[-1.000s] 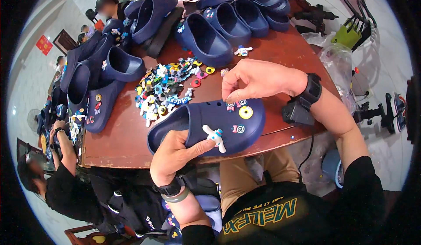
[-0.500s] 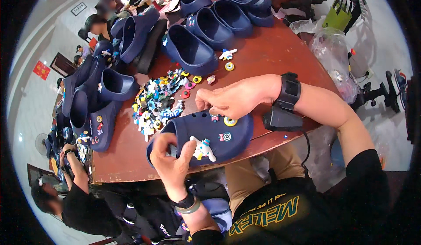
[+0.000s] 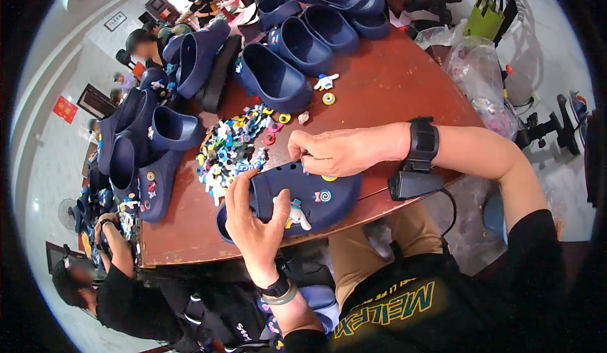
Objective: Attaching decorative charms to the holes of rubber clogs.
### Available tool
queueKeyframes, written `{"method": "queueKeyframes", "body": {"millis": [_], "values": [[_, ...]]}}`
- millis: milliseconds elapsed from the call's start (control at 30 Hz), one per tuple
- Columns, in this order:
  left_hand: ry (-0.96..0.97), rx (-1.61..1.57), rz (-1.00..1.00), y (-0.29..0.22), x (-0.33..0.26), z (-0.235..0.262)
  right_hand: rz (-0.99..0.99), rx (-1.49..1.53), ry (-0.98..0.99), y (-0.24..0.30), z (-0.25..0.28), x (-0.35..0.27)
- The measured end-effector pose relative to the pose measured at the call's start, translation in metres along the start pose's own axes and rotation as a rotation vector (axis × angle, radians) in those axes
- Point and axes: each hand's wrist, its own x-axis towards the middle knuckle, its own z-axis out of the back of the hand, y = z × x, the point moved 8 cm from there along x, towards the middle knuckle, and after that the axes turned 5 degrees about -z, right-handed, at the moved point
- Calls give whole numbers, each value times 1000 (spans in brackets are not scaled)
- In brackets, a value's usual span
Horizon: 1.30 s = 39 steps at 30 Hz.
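Observation:
A dark blue clog (image 3: 335, 204) lies on its side edge near the table's front, toe to the right. My left hand (image 3: 256, 226) grips it at the foot opening, fingers on the far rim and thumb by a white puppy charm (image 3: 297, 216). A swirl lollipop charm (image 3: 325, 195) sits on its upper. My right hand (image 3: 344, 152) pinches at the holes on the clog's far side; a bit of a pink shoe charm shows at its fingertips, mostly hidden. A yellow charm (image 3: 329, 178) is partly covered below that hand. Beyond my left hand lies a heap of loose charms (image 3: 231, 144).
More dark blue clogs (image 3: 275, 78) stand along the far side, others (image 3: 171, 128) at the left. A white charm (image 3: 326, 82) and a yellow ring charm (image 3: 328, 99) lie apart. A box on a cable (image 3: 414, 184) hangs from my right wrist. A co-worker (image 3: 126, 290) works at the left.
My left hand has opened from a curled pose and spread its fingers over the clog's opening. My right hand has shifted slightly, still pinching at the holes, now covering more of the pink charm.

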Motion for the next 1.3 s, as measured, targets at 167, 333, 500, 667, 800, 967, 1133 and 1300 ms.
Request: {"method": "queueKeyframes", "body": {"millis": [167,333,500,667,800,967,1133,1300], "values": [[-10,-23,18,-2,0,4,-5,-24,17,14,5,-14],[-8,-13,15,3,0,4,78,72,26,14,10,-9],[-11,-3,11,2,-3,6,-348,73,413,-8,8,8],[-29,-46,6,3,-2,5,-523,243,637,-21,-4,14],[-43,-45,-14,5,3,-1,-535,224,607,-27,-4,21],[-103,-47,-72,-3,9,4,-455,77,437,-15,4,8],[-50,15,1,-2,0,17,-347,200,476,-16,-10,12],[-91,18,-21,-3,-7,20,-386,170,464,-15,-6,-1]]}}
